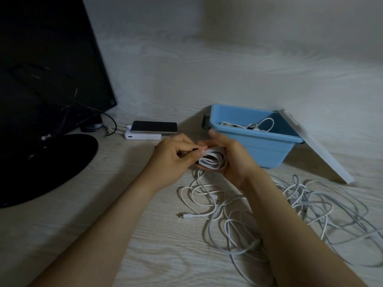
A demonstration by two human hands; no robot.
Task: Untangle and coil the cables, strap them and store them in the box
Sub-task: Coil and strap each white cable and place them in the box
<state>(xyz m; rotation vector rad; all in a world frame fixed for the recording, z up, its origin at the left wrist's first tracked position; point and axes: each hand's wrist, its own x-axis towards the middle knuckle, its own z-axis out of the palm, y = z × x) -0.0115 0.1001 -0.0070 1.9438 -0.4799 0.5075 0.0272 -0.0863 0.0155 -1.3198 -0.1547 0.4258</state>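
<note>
Tangled white cables (pixel 229 221) we log by surface's near edge; right grip (pixel 234 158) curls round coiled white cable (pixel 213 160), left grip (pixel 174 156) pinches thin black strap (pixel 194 150).

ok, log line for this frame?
step: strapping | left hand: pinches dark strap | right hand: holds white coil | blue box: open, stowed cables inside | tangled cables: on desk

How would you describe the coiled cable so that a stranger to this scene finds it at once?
Start at the blue box on the desk. Just left of it, the right hand holds a tight white bundle, the coiled cable, while the left hand pinches a dark strap beside it. Unlike it, the other white cables sprawl loose and tangled on the desk.
</note>
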